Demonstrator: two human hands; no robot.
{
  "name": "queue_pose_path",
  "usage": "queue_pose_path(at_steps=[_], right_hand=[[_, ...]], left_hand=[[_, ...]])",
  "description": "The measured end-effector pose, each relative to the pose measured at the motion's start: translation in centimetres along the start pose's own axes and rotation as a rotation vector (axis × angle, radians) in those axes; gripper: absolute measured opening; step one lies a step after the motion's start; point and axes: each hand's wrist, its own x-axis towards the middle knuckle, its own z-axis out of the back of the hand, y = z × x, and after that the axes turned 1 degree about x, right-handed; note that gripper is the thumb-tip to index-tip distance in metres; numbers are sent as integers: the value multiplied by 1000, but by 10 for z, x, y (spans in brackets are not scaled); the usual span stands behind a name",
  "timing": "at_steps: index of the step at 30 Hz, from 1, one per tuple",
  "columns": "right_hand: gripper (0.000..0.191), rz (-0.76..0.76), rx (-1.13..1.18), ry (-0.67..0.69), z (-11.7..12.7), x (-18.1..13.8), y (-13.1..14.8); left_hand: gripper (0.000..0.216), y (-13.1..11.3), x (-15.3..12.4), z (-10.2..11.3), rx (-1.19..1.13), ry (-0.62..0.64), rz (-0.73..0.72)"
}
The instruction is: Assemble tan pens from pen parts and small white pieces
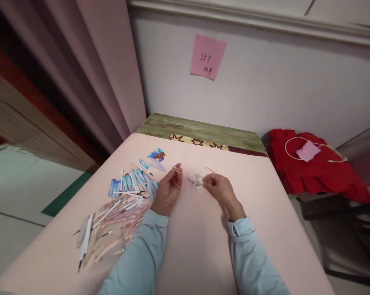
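I have the left hand point(169, 190) pinched around a small tan piece point(177, 169), held up over the pink-covered table point(200, 246) just left of a loose heap of small clear parts point(194, 180). My right hand point(221, 189) has its fingertips at the heap's right edge, though at this size I can't tell whether they are closed on one of the parts. Beyond it lies a slim pale stick point(210, 169), and pen pieces point(111, 213) spread across the left side.
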Motion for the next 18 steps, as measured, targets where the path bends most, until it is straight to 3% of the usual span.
queue_pose_path(at_steps=[4, 7, 10, 13, 18], right_hand=[[19, -9, 18, -33, 2, 1, 2], [21, 17, -132, -239, 3, 3, 4], [25, 163, -367, -416, -1, 8, 3], [26, 253, -487, -434, -9, 14, 0], [25, 196, -556, -410, -17, 16, 0]], left_hand=[[26, 0, 1, 0, 28, 9, -19], [27, 0, 2, 1, 36, 24, -30], [26, 1, 3, 1, 41, 33, -29], [26, 1, 3, 0, 40, 39, -35], [26, 1, 3, 0, 43, 43, -43]])
